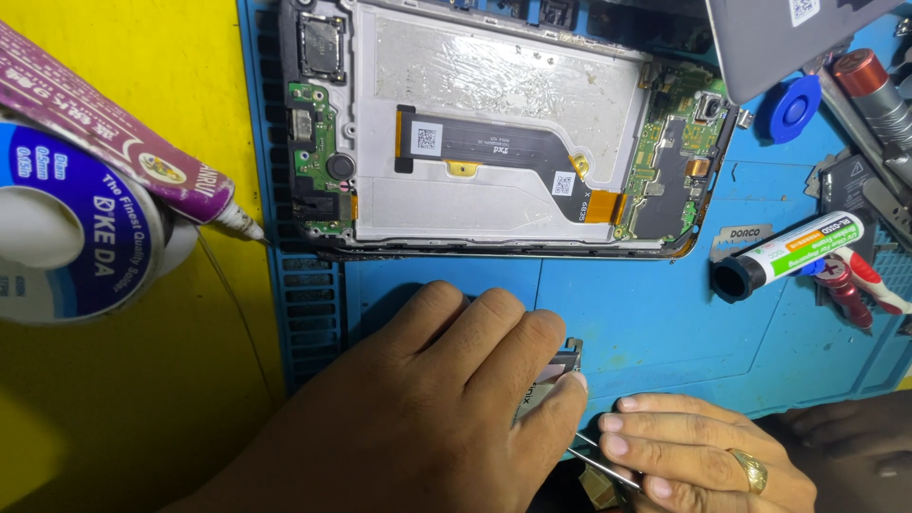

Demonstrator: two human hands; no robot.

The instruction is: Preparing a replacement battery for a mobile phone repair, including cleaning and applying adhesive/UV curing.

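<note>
Our left fingers (546,380) press a small part (556,372) on the mat (646,313); right fingers (632,446) pinch tweezers (603,464) | opened phone (503,123) just behind | glue tube (123,147), solder reel (66,228) left | battery (793,252) right

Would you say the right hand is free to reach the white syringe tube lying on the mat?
Probably not yet: the right hand is pinching tweezers, though bare blue mat lies between it and the syringe tube.

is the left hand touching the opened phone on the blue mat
No, the left hand presses a small flat part on the blue mat, apart from the opened phone.
</note>
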